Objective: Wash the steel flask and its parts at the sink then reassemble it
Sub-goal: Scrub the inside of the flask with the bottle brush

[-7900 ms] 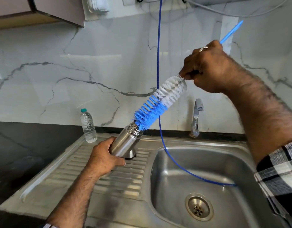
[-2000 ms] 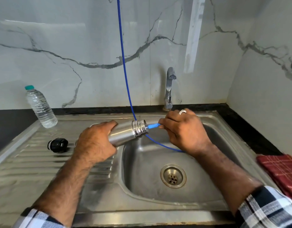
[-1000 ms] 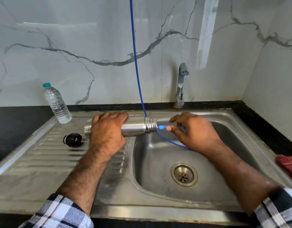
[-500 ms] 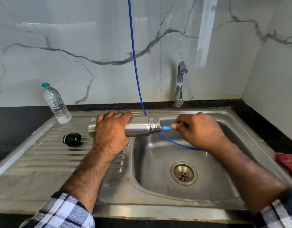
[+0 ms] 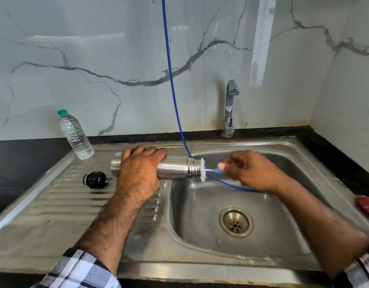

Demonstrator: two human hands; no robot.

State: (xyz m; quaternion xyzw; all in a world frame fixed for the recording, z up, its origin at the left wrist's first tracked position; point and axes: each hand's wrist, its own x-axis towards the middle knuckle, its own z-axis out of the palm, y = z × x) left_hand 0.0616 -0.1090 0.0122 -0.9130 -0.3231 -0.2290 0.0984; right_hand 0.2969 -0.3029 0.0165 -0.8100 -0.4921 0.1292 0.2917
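Observation:
My left hand [image 5: 141,172] grips the steel flask [image 5: 175,169], held level over the sink's left rim with its threaded mouth pointing right. My right hand [image 5: 250,170], blurred, holds the blue handle of the bottle brush [image 5: 203,169]. White bristles show just at the flask's mouth; the rest of the brush head is hidden inside. The flask's black cap [image 5: 94,179] lies on the ribbed drainboard [image 5: 54,206], left of the flask.
The steel sink basin [image 5: 200,229] has a drain [image 5: 236,221] at its middle and a tap [image 5: 229,107] behind. A blue hose [image 5: 171,80] hangs from above into the basin. A plastic water bottle [image 5: 74,135] stands at the back left. A red cloth [image 5: 367,205] lies at the right.
The brush has slid back out a little: white bristles now show at the flask's mouth, where only the blue handle showed. My right hand has moved slightly right.

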